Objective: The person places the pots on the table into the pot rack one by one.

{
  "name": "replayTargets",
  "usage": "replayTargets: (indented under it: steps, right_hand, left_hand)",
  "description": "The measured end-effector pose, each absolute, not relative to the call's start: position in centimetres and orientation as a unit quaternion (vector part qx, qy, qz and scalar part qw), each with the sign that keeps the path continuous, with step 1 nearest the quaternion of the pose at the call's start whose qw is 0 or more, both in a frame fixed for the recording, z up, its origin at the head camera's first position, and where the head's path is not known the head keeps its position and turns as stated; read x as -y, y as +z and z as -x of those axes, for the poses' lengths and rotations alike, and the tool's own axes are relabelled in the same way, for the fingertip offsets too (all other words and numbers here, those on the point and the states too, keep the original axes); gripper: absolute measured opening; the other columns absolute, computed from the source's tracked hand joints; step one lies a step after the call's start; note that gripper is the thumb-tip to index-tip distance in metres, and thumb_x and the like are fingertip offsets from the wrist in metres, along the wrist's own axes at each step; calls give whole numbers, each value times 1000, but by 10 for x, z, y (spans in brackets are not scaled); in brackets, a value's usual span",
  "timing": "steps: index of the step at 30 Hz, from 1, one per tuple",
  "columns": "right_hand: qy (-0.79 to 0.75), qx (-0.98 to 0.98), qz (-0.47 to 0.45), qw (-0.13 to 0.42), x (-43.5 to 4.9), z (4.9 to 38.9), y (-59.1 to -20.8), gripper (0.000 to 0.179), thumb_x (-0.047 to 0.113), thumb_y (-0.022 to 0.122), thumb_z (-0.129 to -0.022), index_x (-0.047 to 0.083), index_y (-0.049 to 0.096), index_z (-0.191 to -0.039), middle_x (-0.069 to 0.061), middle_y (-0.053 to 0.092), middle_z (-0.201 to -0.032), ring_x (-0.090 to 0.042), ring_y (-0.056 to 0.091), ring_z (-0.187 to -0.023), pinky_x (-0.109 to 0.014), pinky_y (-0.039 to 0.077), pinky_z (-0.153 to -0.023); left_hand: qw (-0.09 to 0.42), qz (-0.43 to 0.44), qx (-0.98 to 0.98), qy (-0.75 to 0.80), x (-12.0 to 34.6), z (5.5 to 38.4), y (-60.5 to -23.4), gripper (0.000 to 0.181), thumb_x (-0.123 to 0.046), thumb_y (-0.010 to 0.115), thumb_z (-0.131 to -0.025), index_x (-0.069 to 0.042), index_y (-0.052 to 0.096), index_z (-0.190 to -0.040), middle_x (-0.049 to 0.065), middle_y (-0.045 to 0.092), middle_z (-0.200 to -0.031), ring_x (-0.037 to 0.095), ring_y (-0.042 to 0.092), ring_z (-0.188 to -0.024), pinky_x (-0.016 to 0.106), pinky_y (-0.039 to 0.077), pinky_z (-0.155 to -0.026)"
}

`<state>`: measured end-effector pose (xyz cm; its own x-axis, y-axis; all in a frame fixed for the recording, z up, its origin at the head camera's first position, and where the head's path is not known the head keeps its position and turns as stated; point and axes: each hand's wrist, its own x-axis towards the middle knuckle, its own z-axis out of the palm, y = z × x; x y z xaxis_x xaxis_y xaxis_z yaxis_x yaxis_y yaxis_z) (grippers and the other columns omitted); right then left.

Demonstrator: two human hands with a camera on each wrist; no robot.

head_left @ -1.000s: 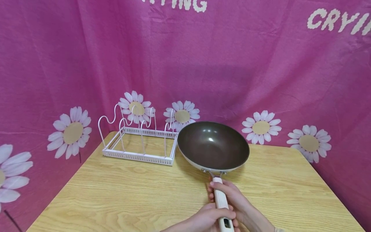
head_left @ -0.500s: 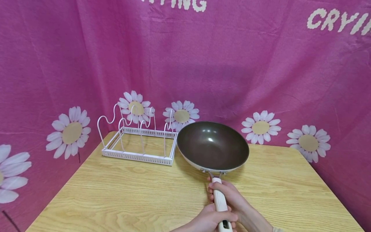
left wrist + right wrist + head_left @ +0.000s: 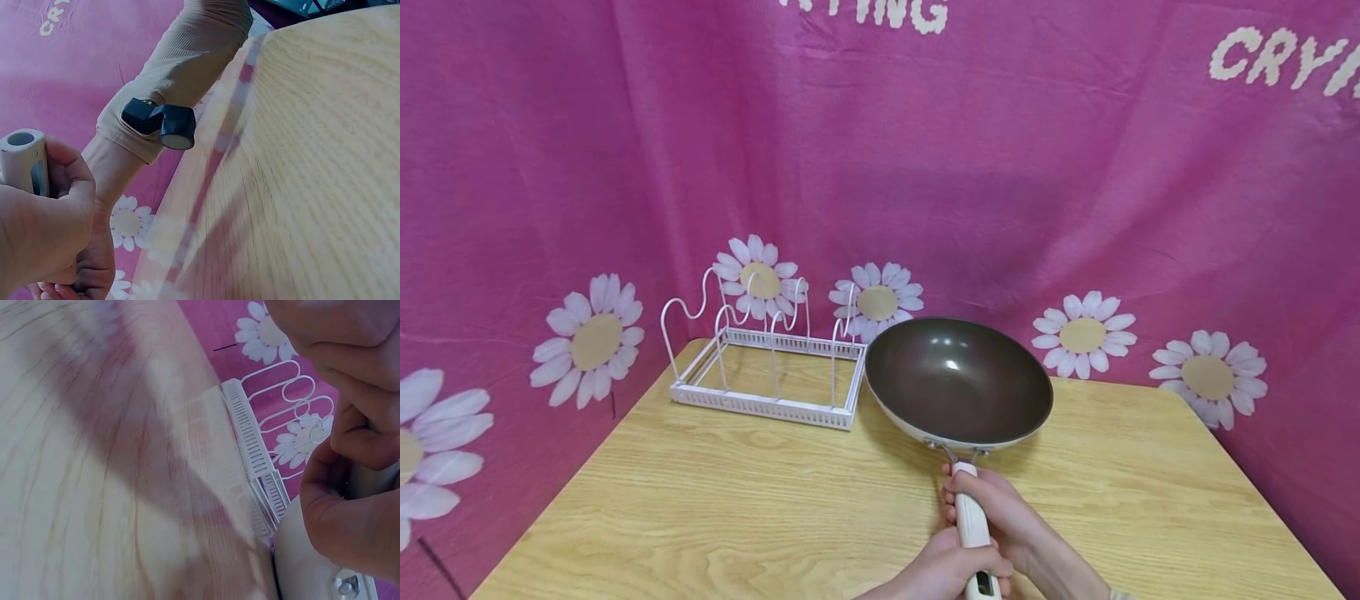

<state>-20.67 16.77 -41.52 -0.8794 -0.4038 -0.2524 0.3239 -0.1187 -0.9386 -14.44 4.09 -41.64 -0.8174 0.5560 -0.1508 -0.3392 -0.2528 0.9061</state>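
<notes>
Pan (image 3: 958, 383) held two-handed by its pale handle (image 3: 972, 518), just beside the white rack (image 3: 763, 410) at nine o'clock
The handle is gripped by the curled fingers of the right hand (image 3: 997, 506) near the pan and the left hand (image 3: 947, 567) toward six o'clock; contact of pan with counter (image 3: 737, 517) cannot be told. A stiff, front-heavy load is to be expected, best taken by the handle. The round hole in the handle end (image 3: 20, 159) is shown only by the left wrist view

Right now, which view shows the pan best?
Head: the pan is unblocked there apart from its handle, gripped by left hand and right hand. Left wrist shows only the handle's end; right wrist, part of the outer wall, a rivet and a bit of handle.
</notes>
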Motion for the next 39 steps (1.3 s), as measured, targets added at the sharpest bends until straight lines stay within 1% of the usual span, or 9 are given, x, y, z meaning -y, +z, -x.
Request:
replayTargets:
  steps: [7, 12, 15, 19, 23, 27, 29, 32, 39]
  right_hand:
    - [-741, -629, 30, 234, -166, 208, -414, 22, 11, 53, -91, 11, 45, -112, 7, 54, -79, -4, 58, -65, -17, 48, -63]
    - [-737, -636, 26, 228, -167, 206, -414, 20, 9, 53, -90, 10, 47, -109, 6, 54, -79, -4, 58, -66, -17, 49, -63]
    - [-736, -638, 26, 225, -168, 205, -414, 18, 9, 53, -90, 10, 48, -107, 6, 55, -79, -4, 58, -67, -17, 49, -64]
    - [-735, -641, 26, 219, -168, 204, -415, 19, 9, 53, -89, 10, 48, -108, 6, 56, -78, -4, 59, -66, -17, 49, -63]
    - [-733, -643, 27, 219, -167, 204, -415, 21, 8, 53, -89, 9, 47, -109, 6, 56, -78, -4, 59, -65, -18, 49, -61]
    - [-731, -646, 28, 217, -166, 205, -413, 22, 8, 54, -88, 8, 47, -108, 5, 56, -77, -4, 58, -65, -18, 48, -61]
    - [-729, -649, 28, 214, -165, 205, -413, 22, 8, 55, -87, 8, 48, -107, 5, 56, -77, -5, 58, -65, -18, 48, -62]
    - [-727, -654, 28, 210, -163, 206, -414, 22, 8, 55, -87, 6, 48, -107, 5, 56, -76, -6, 57, -65, -18, 49, -63]
    - [-715, -668, 30, 202, -163, 206, -415, 24, 9, 55, -86, 5, 47, -109, 5, 56, -76, -7, 56, -66, -18, 48, -65]
  left_hand:
    - [286, -107, -534, 789, -39, 145, -416, 11, -5, 56, -81, -7, 58, -91, -8, 59, -64, 3, 53, -58, 15, 44, -59]
    - [291, -128, -528, 788, -37, 143, -415, 4, -4, 56, -82, -7, 58, -83, -8, 59, -64, 1, 54, -59, 14, 45, -59]
    - [291, -144, -524, 787, -37, 143, -415, 5, -3, 55, -83, -8, 57, -82, -8, 59, -63, 1, 54, -58, 13, 45, -59]
    - [276, -152, -526, 790, -38, 142, -415, 5, -2, 55, -82, -5, 57, -85, -7, 59, -63, 1, 54, -58, 14, 45, -58]
    - [262, -143, -532, 792, -39, 140, -416, 5, -2, 56, -81, -2, 60, -84, -7, 59, -63, 2, 55, -59, 15, 46, -60]
    - [264, -149, -529, 793, -38, 141, -415, 8, -3, 56, -80, -1, 60, -87, -7, 60, -65, 2, 55, -59, 16, 46, -60]
    - [263, -154, -529, 792, -37, 141, -415, 10, -3, 55, -80, 1, 59, -89, -7, 60, -65, 2, 55, -59, 16, 46, -60]
    - [265, -154, -531, 790, -36, 142, -415, 10, -3, 55, -80, 0, 59, -89, -7, 59, -64, 2, 54, -58, 16, 46, -60]
    - [245, -138, -569, 773, -38, 143, -417, 13, -5, 57, -78, 0, 63, -89, -7, 60, -65, 4, 55, -61, 17, 45, -63]
